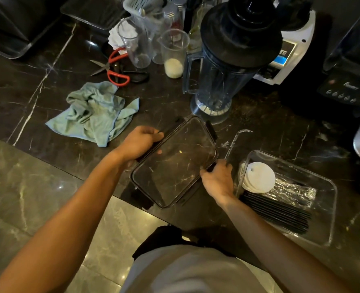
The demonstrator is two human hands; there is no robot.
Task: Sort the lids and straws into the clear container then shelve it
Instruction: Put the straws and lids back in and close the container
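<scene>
A person's left hand curls its fingers over one long edge of a clear container lid with black clips, while the right hand grips the opposite long edge, fingers wrapped around a clip; the lid sits tilted between both hands, over the near edge of a dark marble counter. Just right of the lid, the clear container rests open on the counter, touching or nearly touching the right wrist. Inside it, a stack of white round lids leans at the end nearest the lid, black straws lie in a row along its near side, and a clear-wrapped bundle lies beside them. Beyond the lid stands a blender jug with a black top, its base just past the lid's far corner. Left of the lid lies a crumpled pale blue cloth. Farther back from the lid, red-handled scissors lie open beside clear plastic cups, one of them a measuring cup holding something white at the bottom.
</scene>
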